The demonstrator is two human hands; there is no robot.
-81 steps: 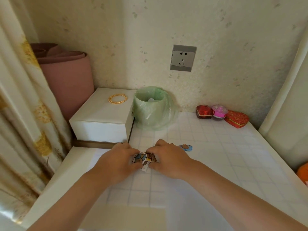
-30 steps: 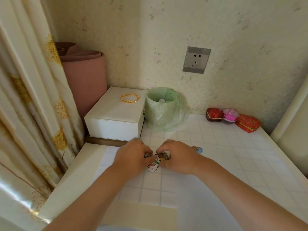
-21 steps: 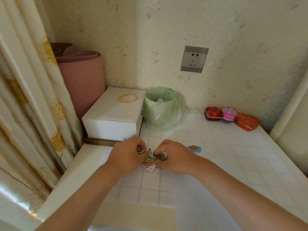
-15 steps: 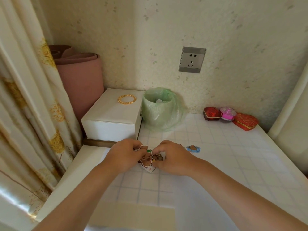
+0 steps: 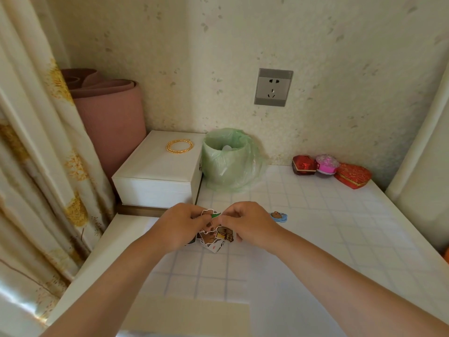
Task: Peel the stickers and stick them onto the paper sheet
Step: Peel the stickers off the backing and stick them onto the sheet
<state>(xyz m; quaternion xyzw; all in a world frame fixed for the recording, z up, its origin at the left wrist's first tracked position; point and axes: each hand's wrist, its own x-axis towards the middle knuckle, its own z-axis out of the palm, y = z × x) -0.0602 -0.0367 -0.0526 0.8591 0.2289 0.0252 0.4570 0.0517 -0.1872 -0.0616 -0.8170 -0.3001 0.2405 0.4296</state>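
Observation:
My left hand (image 5: 179, 226) and my right hand (image 5: 247, 223) meet over the middle of the white gridded paper sheet (image 5: 315, 215). Between them I hold a small bundle of cartoon stickers (image 5: 215, 235), brown animal figures with white borders. My left fingers pinch one sticker's upper edge, lifted above the others. My right fingers grip the bundle from the right. A single blue-edged sticker (image 5: 279, 216) lies flat on the sheet just right of my right hand.
A white box (image 5: 158, 176) with a gold bangle (image 5: 179, 145) stands at the back left, a green-bagged bin (image 5: 227, 159) beside it. Red and pink gift boxes (image 5: 330, 167) sit at the back right. A curtain (image 5: 31, 166) hangs left, a pink roll (image 5: 111, 113) behind.
The top sticker has been lifted up away from the rest of the bundle by my left fingers. Both hands stayed in the same spot over the sheet.

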